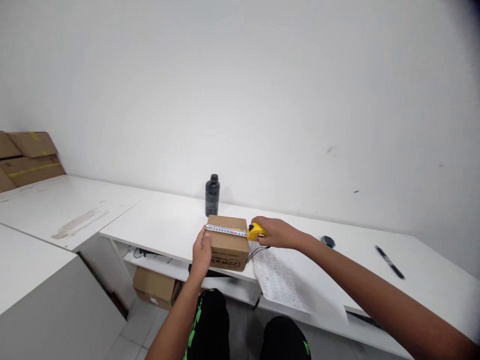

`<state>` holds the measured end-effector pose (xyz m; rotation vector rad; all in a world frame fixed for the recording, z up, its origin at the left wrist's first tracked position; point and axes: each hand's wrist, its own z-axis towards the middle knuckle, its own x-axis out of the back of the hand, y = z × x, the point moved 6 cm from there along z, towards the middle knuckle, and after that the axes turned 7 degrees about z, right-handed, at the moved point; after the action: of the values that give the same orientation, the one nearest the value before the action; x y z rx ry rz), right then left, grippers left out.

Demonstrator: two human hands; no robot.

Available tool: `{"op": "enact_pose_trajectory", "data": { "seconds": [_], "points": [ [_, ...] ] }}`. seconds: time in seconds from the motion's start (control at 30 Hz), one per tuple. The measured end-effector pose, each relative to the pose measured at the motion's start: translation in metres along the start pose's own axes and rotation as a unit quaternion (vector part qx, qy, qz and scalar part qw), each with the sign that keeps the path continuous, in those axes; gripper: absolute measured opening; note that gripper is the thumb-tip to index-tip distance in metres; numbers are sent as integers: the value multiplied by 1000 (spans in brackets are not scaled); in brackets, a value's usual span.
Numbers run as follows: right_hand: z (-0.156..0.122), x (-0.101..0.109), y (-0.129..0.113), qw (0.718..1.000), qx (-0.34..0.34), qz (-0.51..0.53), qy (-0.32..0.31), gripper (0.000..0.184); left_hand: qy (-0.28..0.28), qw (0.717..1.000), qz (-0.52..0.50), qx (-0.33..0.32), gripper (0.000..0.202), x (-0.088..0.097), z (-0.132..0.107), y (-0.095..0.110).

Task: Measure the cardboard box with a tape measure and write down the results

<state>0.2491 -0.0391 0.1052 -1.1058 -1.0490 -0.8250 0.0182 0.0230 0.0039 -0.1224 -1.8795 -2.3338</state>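
Right now the left hand [201, 251] is pinching the tip of the blade [226, 230] against the top left edge of the cardboard box [228, 247], which is sitting at the front edge of the white desk [165, 225]. The right hand [275, 232] is holding the yellow tape measure [255, 232] at the box's right edge, fingers clenched around it, and the blade is lying stretched across the lid. A dark bottle [212, 195] is standing behind the box, and a printed sheet [285, 280] is lying just beside it.
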Motion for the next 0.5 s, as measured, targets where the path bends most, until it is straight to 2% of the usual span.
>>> {"op": "enact_pose_trajectory", "data": {
  "seconds": [0.1, 0.23, 0.37, 0.43, 0.5],
  "points": [
    [-17, 4, 18, 1000, -24, -11, 7, 38, 3, 1000, -12, -4, 47, -2, 3, -2],
    [-9, 7, 17, 1000, 0, 16, 21, 39, 12, 1000, -13, -4, 47, -2, 6, -5],
    [21, 7, -2, 996, 12, 69, 53, 67, 9, 1000, 3, 7, 46, 0, 4, -4],
    [40, 1, -20, 993, 27, 103, 56, 81, 3, 1000, 8, 6, 46, 0, 4, -2],
    [60, -8, -43, 989, 56, 125, 53, 85, 0, 1000, 9, 6, 46, 0, 3, -1]
  ]
}}
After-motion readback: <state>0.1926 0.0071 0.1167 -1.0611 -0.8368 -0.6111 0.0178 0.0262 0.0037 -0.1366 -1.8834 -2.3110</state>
